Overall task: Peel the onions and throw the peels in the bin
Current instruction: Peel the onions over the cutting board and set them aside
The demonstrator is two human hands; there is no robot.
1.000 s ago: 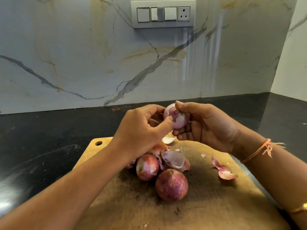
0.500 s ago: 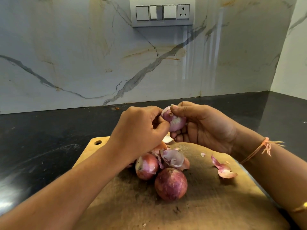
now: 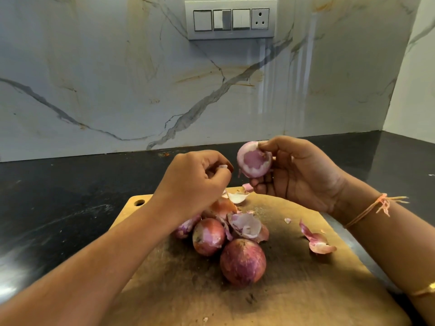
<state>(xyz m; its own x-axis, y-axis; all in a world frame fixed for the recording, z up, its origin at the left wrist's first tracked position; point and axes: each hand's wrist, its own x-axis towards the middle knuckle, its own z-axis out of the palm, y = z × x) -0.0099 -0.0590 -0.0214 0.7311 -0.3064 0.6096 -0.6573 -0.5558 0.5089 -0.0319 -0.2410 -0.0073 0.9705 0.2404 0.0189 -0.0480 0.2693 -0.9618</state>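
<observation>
A half-peeled onion (image 3: 254, 161) is gripped in the curled fingers of the right hand (image 3: 299, 175) above the far edge of the chopping board (image 3: 294, 290), its bared purple patch turned toward the camera. A scrap of peel (image 3: 223, 166) is pinched in the left hand (image 3: 193, 182) just beside it. Two other onions (image 3: 243, 262) and loose peels (image 3: 246, 225) are seen on the board, upon the dark desk (image 3: 58, 196).

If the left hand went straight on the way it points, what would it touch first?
Probably the partly peeled onion in the right hand; the left hand, pinching a peel, points at it, though depth is unclear.
</observation>
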